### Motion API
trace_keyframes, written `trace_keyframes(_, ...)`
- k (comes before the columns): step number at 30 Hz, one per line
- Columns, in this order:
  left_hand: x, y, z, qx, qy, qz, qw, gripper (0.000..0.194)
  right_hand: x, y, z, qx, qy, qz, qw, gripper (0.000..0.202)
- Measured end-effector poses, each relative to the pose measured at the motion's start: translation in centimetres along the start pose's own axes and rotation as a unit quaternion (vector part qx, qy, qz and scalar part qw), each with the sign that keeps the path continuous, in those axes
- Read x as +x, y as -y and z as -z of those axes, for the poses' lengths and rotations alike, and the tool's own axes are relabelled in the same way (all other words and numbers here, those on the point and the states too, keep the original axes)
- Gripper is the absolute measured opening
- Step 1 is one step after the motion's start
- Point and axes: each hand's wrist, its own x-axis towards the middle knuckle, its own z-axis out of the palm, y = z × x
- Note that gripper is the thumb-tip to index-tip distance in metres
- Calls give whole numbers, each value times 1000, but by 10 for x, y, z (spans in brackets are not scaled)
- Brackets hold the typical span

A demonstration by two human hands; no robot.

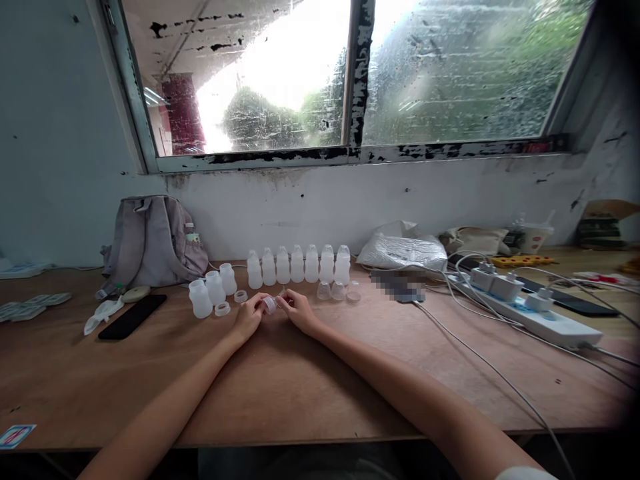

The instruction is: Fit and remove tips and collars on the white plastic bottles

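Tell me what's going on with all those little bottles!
A person's left hand holds a small pale ring-shaped piece, and the right hand pinches something tiny right beside it, too small to make out. Seven bottles with domed tops stand in a row behind the hands. Three bottles without those tops stand to the left, with two loose rings near them.

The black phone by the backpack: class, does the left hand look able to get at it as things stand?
Probably yes: in front of the three bottles, bare table leads from the left hand to the phone, though the hand would first have to release the ring.
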Motion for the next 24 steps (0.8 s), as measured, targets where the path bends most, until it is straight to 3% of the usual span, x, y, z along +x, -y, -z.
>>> trace_keyframes(5, 1, 3, 0, 22, 1, -9, 1000, 28, 0, -2, -1, 28, -8, -28, 999, 24)
trace_keyframes(10, 1, 2, 3, 34, 10, -16, 999, 27, 0, -2, -1, 74, 38, -39, 996, 25)
trace_keyframes(14, -2, -3, 2, 57, -5, -23, 998, 24, 3, -11, -3, 186, 78, -138, 970, 31)
trace_keyframes(17, -4, -7, 0, 79, -13, -45, 996, 24, 6, -17, -4, 267, 56, -197, 942, 33)
trace_keyframes(24, 11, -5, 17, 237, -88, -99, 962, 27, 7, -22, -3, 299, 18, -210, 930, 35)
